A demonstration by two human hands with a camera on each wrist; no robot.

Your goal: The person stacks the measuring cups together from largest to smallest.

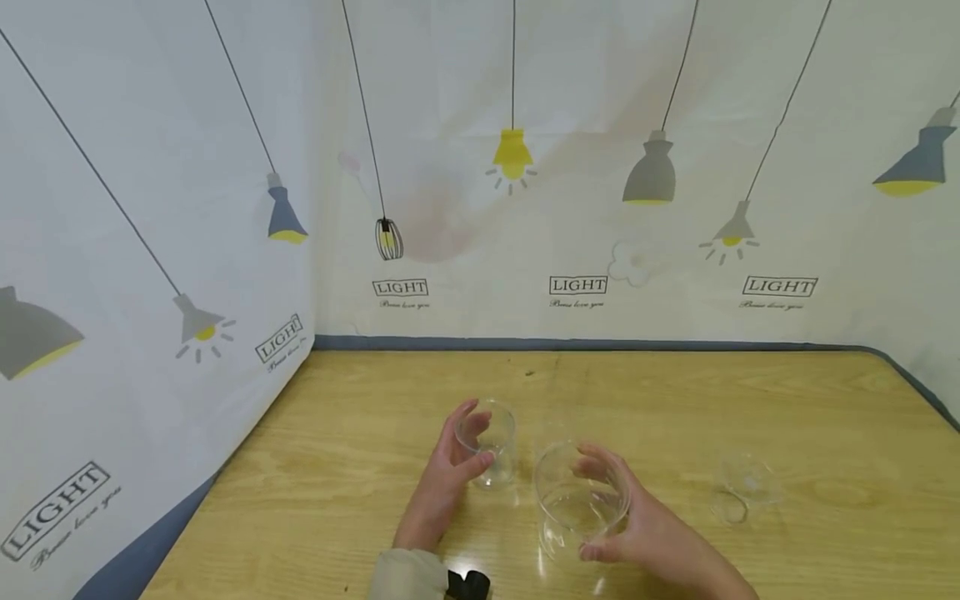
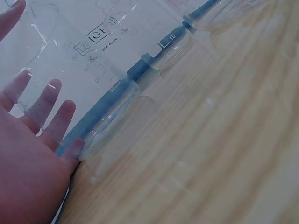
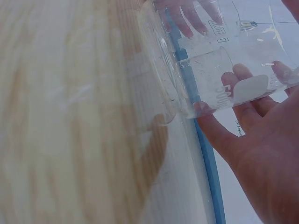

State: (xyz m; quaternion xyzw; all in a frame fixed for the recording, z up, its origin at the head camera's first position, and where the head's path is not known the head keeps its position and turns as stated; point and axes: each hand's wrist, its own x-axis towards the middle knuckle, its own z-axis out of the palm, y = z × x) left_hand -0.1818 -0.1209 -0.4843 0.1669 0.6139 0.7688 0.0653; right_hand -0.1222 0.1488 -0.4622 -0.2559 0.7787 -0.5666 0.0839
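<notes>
Two clear glass beakers stand side by side on the wooden table in the head view. My left hand (image 1: 438,483) grips the smaller beaker (image 1: 504,458), thumb on the near side and fingers round the left. Its graduation marks show in the left wrist view, fingers against the glass wall (image 2: 105,93). The larger beaker (image 1: 555,504), wide-mouthed, is held by my right hand (image 1: 645,521) from the right, thumb low in front and fingers behind. In the right wrist view, large printed figures and a white patch (image 3: 251,88) mark that beaker's wall.
Behind the two beakers stands another small, faint beaker (image 1: 558,421). Clear glassware (image 1: 750,482) lies to the right on the table (image 1: 360,467). A black object (image 1: 471,585) is at the front by the left sleeve (image 1: 408,575). Printed wall sheets border the table.
</notes>
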